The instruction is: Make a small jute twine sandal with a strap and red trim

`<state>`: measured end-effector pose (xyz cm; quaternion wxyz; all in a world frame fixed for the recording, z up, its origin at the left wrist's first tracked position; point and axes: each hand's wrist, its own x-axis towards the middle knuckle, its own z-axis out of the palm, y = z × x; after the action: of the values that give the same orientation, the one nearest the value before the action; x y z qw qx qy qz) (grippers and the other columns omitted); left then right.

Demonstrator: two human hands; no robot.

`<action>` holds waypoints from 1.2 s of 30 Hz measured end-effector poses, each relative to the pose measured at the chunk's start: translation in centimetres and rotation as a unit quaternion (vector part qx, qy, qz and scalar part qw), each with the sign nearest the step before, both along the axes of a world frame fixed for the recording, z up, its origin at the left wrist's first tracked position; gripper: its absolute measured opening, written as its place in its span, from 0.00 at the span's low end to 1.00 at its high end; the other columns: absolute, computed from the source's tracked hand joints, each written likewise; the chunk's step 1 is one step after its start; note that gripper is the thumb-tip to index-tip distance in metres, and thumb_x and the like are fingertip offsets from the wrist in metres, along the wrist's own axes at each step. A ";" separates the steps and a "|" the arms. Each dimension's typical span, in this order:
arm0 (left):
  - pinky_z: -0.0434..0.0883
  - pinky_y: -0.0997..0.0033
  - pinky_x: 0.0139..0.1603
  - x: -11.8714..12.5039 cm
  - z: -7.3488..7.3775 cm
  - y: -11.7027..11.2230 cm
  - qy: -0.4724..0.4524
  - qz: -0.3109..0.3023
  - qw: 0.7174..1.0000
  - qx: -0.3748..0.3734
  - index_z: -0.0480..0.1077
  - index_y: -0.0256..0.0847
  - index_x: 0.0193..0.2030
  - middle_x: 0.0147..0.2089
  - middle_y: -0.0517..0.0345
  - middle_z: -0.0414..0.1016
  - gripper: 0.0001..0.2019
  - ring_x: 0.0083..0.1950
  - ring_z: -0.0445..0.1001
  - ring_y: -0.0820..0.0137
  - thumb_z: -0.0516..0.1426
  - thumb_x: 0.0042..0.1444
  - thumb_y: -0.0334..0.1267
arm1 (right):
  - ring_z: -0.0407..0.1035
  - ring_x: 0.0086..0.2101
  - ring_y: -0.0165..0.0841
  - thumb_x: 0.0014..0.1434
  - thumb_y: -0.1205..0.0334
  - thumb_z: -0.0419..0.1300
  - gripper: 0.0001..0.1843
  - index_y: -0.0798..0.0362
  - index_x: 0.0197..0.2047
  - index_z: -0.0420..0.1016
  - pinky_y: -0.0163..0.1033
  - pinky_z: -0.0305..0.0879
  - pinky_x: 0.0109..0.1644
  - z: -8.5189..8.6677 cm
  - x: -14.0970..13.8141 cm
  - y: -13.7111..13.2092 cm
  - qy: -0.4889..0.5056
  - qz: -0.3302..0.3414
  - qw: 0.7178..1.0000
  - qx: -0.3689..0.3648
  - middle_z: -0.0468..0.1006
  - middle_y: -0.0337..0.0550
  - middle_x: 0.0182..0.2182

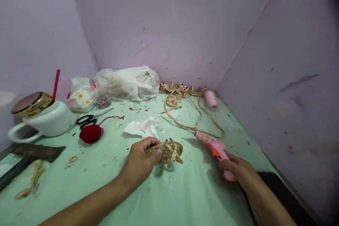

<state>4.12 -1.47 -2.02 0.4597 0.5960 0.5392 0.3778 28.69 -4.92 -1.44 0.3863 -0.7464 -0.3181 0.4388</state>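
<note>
The left grip was clenched on a jute coil, thumb and fingers pinching its near edge and pressing it to the bench near the middle. The right grip was closed around the handle of a pink glue gun. The gun lay low, its nozzle pointing away from the person and just right of the coil. Whether it rested on the bench could not be told. To glue well here, I judged that the left fingers should stay on the coil's near edge, clear of the nozzle. The coil also wanted firm pinning so that its turns would not spring loose, and the nozzle should come in from the right to the open far side. Just beyond the left grip lay a crumpled tissue. Loose twine trailed behind the gun towards a pink spool by the wall. Further left were a red yarn ball, scissors and a white mug, with a plastic bag at the back. A hatchet lay at the left edge.
</note>
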 end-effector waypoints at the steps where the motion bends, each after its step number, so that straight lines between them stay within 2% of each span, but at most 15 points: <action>1: 0.63 0.75 0.31 0.0 0.0 0.0 -0.005 0.001 1.000 -0.002 0.68 0.37 0.30 0.27 0.61 0.69 0.06 0.30 0.65 0.72 0.56 0.46 0.37 | 0.69 0.21 0.32 0.41 0.64 0.61 0.07 0.51 0.27 0.70 0.38 0.70 0.28 -0.1 0.0 -0.2 0.084 -0.012 0.996 0.031 0.71 0.34 0.18; 3: 0.63 0.75 0.31 -0.1 0.2 0.0 -0.012 0.001 1.000 -0.007 0.68 0.37 0.29 0.26 0.60 0.69 0.05 0.29 0.65 0.72 0.56 0.45 0.36 | 0.70 0.27 0.32 0.40 0.65 0.65 0.15 0.51 0.34 0.71 0.36 0.71 0.31 -0.1 -0.3 -0.5 0.170 -0.012 0.980 0.103 0.76 0.39 0.30; 5: 0.62 0.75 0.31 -0.1 0.4 -0.1 -0.019 -0.001 1.000 -0.012 0.69 0.37 0.28 0.26 0.61 0.69 0.04 0.29 0.65 0.72 0.56 0.44 0.35 | 0.69 0.31 0.31 0.43 0.62 0.66 0.21 0.51 0.42 0.70 0.33 0.68 0.28 0.2 -0.7 -0.9 0.168 0.020 0.972 0.164 0.74 0.43 0.40; 6: 0.62 0.75 0.30 -0.1 0.5 -0.1 -0.023 -0.004 1.000 -0.015 0.69 0.37 0.28 0.25 0.61 0.69 0.04 0.29 0.65 0.72 0.56 0.44 0.34 | 0.68 0.30 0.31 0.46 0.59 0.64 0.21 0.51 0.45 0.69 0.31 0.65 0.25 0.3 -0.9 -1.1 0.155 0.043 0.968 0.190 0.74 0.45 0.41; 9: 0.63 0.75 0.31 -0.1 0.8 -0.2 -0.041 -0.022 0.999 -0.017 0.69 0.36 0.28 0.26 0.60 0.70 0.04 0.29 0.66 0.72 0.55 0.43 0.33 | 0.63 0.24 0.29 0.54 0.53 0.57 0.17 0.52 0.45 0.69 0.31 0.60 0.22 0.4 -1.8 -1.8 0.102 0.105 0.957 0.249 0.74 0.43 0.29; 11: 0.64 0.75 0.32 -0.1 0.8 -0.2 -0.051 -0.033 0.998 -0.008 0.69 0.36 0.30 0.28 0.59 0.71 0.06 0.31 0.67 0.71 0.55 0.43 0.33 | 0.61 0.21 0.29 0.56 0.52 0.55 0.16 0.52 0.43 0.71 0.32 0.60 0.22 0.3 -2.3 -2.4 0.043 0.141 0.951 0.272 0.72 0.41 0.23; 13: 0.64 0.75 0.31 -0.1 0.7 -0.1 -0.051 -0.034 0.998 0.006 0.68 0.36 0.30 0.28 0.59 0.70 0.06 0.30 0.67 0.71 0.56 0.42 0.33 | 0.64 0.23 0.31 0.55 0.52 0.55 0.16 0.51 0.43 0.72 0.33 0.63 0.24 0.0 -2.7 -3.0 -0.031 0.171 0.946 0.274 0.73 0.42 0.25; 15: 0.63 0.76 0.29 -0.1 0.6 0.0 -0.049 -0.028 0.998 0.006 0.67 0.36 0.28 0.26 0.60 0.69 0.05 0.28 0.66 0.72 0.56 0.42 0.33 | 0.70 0.31 0.36 0.54 0.53 0.56 0.16 0.50 0.44 0.72 0.35 0.68 0.31 -0.3 -2.8 -3.5 -0.097 0.202 0.938 0.264 0.76 0.44 0.31; 17: 0.63 0.75 0.28 -0.1 0.6 0.1 -0.058 -0.023 0.998 -0.011 0.67 0.36 0.27 0.24 0.60 0.68 0.04 0.27 0.65 0.73 0.57 0.42 0.34 | 0.71 0.39 0.38 0.55 0.54 0.55 0.15 0.48 0.44 0.72 0.35 0.69 0.39 -0.5 -2.6 -3.9 -0.144 0.227 0.929 0.256 0.77 0.43 0.38; 19: 0.63 0.75 0.28 -0.1 0.5 0.1 -0.074 -0.015 0.997 -0.024 0.68 0.35 0.26 0.24 0.60 0.69 0.05 0.27 0.65 0.73 0.57 0.41 0.34 | 0.71 0.41 0.38 0.56 0.56 0.55 0.14 0.47 0.45 0.72 0.35 0.69 0.41 -0.6 -2.2 -4.1 -0.168 0.256 0.917 0.256 0.77 0.43 0.40; 22: 0.61 0.76 0.28 -0.1 0.3 0.2 -0.088 -0.007 0.996 -0.027 0.68 0.35 0.26 0.23 0.61 0.68 0.05 0.26 0.64 0.74 0.57 0.40 0.35 | 0.72 0.40 0.39 0.57 0.57 0.54 0.15 0.49 0.47 0.71 0.36 0.69 0.42 -0.8 -1.9 -4.2 -0.178 0.296 0.901 0.264 0.78 0.45 0.40; 26: 0.60 0.76 0.26 -0.1 0.1 0.1 -0.109 -0.012 0.993 -0.037 0.68 0.35 0.26 0.23 0.62 0.66 0.05 0.25 0.62 0.76 0.57 0.42 0.35 | 0.72 0.37 0.39 0.57 0.57 0.54 0.17 0.49 0.49 0.70 0.39 0.69 0.40 -1.0 -2.0 -4.4 -0.225 0.299 0.891 0.257 0.77 0.46 0.39; 31: 0.58 0.77 0.25 0.0 0.1 0.2 -0.133 -0.010 0.990 -0.055 0.68 0.36 0.26 0.22 0.63 0.65 0.04 0.23 0.60 0.78 0.56 0.42 0.34 | 0.70 0.39 0.41 0.57 0.57 0.53 0.17 0.46 0.51 0.68 0.43 0.66 0.43 -0.9 -2.2 -4.7 -0.241 0.308 0.883 0.257 0.76 0.47 0.41; 36: 0.60 0.75 0.27 0.1 0.3 0.5 -0.146 0.001 0.987 -0.070 0.70 0.36 0.27 0.23 0.61 0.67 0.05 0.25 0.63 0.75 0.56 0.43 0.35 | 0.70 0.30 0.37 0.56 0.58 0.53 0.17 0.46 0.50 0.69 0.40 0.67 0.33 -0.4 -2.5 -4.5 -0.240 0.314 0.880 0.264 0.77 0.45 0.35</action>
<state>4.17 -1.02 -1.75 0.5735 0.5008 0.4919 0.4223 26.15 -9.41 -1.89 0.3226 -0.5599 -0.7232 0.2438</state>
